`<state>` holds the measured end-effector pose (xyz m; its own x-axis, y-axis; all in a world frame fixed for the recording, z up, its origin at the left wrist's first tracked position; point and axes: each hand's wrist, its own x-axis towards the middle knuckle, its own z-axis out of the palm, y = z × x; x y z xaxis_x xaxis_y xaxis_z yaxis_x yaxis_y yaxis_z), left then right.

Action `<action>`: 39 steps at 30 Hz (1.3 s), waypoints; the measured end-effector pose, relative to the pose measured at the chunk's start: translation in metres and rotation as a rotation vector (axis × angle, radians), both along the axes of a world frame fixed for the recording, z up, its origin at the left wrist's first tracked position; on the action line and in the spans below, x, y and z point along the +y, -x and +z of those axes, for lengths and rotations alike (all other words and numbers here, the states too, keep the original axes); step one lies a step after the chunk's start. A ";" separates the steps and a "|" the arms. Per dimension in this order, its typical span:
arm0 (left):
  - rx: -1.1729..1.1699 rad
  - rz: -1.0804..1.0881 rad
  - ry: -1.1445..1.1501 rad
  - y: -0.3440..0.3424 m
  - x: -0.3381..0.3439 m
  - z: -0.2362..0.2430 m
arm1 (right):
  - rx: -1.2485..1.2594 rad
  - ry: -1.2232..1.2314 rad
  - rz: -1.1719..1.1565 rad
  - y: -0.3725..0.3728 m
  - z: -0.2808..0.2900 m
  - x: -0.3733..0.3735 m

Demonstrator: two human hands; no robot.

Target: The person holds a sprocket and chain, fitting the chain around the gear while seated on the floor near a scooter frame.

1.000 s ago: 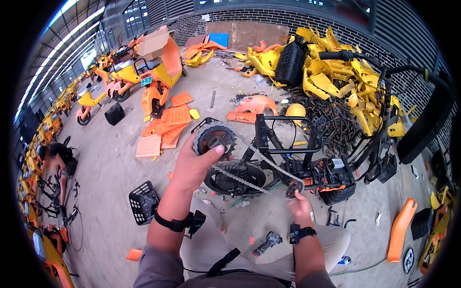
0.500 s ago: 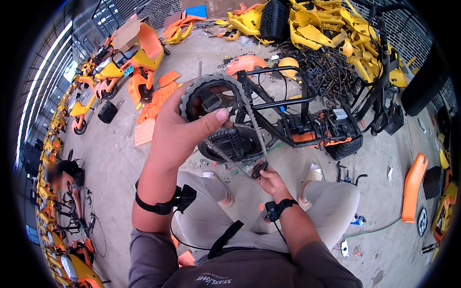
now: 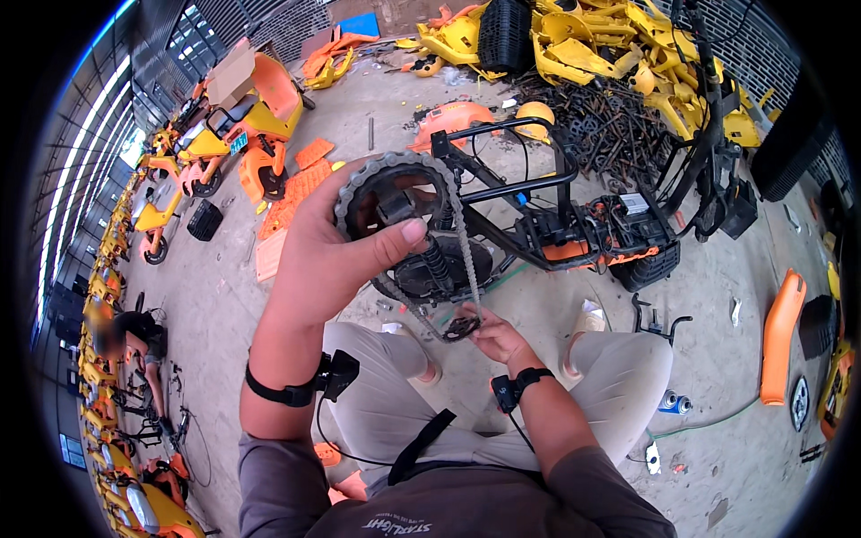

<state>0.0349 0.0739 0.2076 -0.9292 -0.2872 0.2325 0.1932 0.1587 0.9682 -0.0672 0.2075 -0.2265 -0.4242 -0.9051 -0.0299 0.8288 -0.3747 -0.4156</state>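
My left hand [image 3: 332, 260] grips a large dark toothed sprocket [image 3: 395, 166], held up with its thumb across the front. A chain [image 3: 468, 251] loops over that sprocket and hangs down to a small dark sprocket [image 3: 461, 326]. My right hand [image 3: 495, 335], fingers curled, holds this lower sprocket between my legs. Just beyond them stands a stripped black scooter frame [image 3: 538, 193] with a battery tray and cables. Its wheel [image 3: 475, 267] is partly hidden behind the chain and my left hand.
Orange panels [image 3: 300, 202], parked scooters [image 3: 170, 193], a yellow body-part pile [image 3: 583, 54] and black metal parts [image 3: 619, 134] lie around the frame. Another person [image 3: 134, 341] works at left. An orange seat [image 3: 780, 332], spray cans [image 3: 674, 403] and a hose [image 3: 717, 417] are at right.
The large sprocket has tilted and shifted slightly, with the chain hanging more steeply. My right hand has moved inward and down toward the middle, carrying the small sprocket.
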 end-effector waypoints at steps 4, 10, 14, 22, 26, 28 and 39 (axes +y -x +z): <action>-0.046 -0.044 0.033 0.001 0.002 -0.013 | 0.237 -0.339 -0.199 0.027 -0.011 0.014; -0.109 -0.164 -0.024 -0.001 -0.004 -0.065 | 0.420 -0.350 -0.553 0.075 0.107 0.027; -0.204 -0.155 0.011 0.006 -0.003 -0.106 | 0.704 -0.342 -0.503 0.098 0.199 0.043; -0.329 -0.217 -0.005 0.031 0.000 -0.194 | 1.098 -0.576 -0.384 0.097 0.191 0.045; -0.423 -0.251 0.000 0.038 0.003 -0.220 | 1.259 -0.758 -0.396 0.089 0.180 0.033; -0.401 -0.253 0.116 0.041 0.000 -0.231 | 1.292 -0.760 -0.282 0.089 0.175 0.033; -0.296 -0.235 0.130 0.059 -0.017 -0.260 | 1.769 -0.925 -0.275 0.094 0.195 0.040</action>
